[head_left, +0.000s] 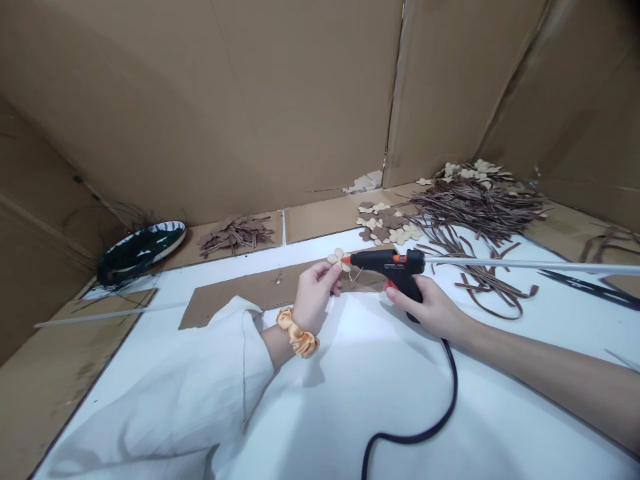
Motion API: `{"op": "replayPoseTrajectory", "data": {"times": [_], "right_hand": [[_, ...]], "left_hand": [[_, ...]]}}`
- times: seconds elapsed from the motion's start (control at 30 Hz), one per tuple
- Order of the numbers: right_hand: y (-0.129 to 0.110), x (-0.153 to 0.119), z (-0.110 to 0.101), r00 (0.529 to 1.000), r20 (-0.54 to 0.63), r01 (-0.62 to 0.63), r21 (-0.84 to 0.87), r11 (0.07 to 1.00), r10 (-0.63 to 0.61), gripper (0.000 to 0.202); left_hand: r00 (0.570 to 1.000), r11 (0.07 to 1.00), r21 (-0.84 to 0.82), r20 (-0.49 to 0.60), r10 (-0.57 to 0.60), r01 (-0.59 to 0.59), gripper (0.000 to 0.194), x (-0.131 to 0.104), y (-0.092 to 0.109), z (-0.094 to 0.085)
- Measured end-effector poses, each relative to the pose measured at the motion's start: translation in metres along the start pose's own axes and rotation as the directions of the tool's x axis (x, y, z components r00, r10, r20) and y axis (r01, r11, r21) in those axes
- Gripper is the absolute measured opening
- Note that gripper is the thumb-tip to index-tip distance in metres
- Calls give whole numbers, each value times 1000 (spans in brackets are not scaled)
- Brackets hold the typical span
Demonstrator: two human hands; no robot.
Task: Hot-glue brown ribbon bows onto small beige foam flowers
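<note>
Pinched in the fingers of my left hand (314,293) is a cream flower cutout (339,257) with rounded petals. My right hand (435,308) is wrapped round the grip of a black hot glue gun (383,260), its fingers near the red trigger. The orange nozzle points left and meets the flower near its middle; whether glue is coming out is too small to tell. A long translucent glue stick (520,265) sticks out of the gun's back. Beneath both hands lies a strip of brown cardboard (235,293).
Brown and cream flower cutouts (387,223) lie behind the gun. Thin brown strips (475,207) are heaped at the back right, near black scissors (590,287). At left stand a plate of dark green strands (143,250) and a brown cutout pile (235,233). The gun's black cord (415,437) trails forward.
</note>
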State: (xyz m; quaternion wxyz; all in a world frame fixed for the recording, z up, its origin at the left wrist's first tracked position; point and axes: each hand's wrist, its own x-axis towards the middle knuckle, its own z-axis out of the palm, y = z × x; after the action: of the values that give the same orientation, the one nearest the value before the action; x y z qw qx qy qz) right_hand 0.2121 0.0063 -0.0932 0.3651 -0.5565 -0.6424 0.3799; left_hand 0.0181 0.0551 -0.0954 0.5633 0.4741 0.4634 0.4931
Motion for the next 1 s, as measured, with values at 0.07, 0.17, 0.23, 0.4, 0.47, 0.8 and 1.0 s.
{"op": "replayPoseTrajectory", "data": {"times": [0.07,0.17,0.23,0.4,0.47,0.8,1.0], "right_hand": [[0,0,0,1000,8,-7,11,1000,7,28],[0,0,0,1000,12,-7,12,1000,6,26],[1,1,0,1000,7,1,10,1000,-1,26],[1,2,1,1000,-14,18,-19,1000,-18,28],[1,2,0,1000,-22,18,-41,999,-18,29],[0,2,0,999,-27,40,-70,997,-42,32],[-1,2,0,998,-46,41,-96,995,-46,31]], "left_hand": [[1000,1000,4,-1,-2,2,26,0,0,0],[1000,1000,5,0,-5,5,27,0,0,0],[1000,1000,5,1,-7,7,27,0,0,0],[1000,1000,3,-3,-8,8,24,1,0,0],[1000,1000,3,-3,-7,7,23,1,0,0],[1000,1000,6,1,-6,6,21,0,0,-1],[1000,1000,1,7,-6,6,22,1,0,0]]}}
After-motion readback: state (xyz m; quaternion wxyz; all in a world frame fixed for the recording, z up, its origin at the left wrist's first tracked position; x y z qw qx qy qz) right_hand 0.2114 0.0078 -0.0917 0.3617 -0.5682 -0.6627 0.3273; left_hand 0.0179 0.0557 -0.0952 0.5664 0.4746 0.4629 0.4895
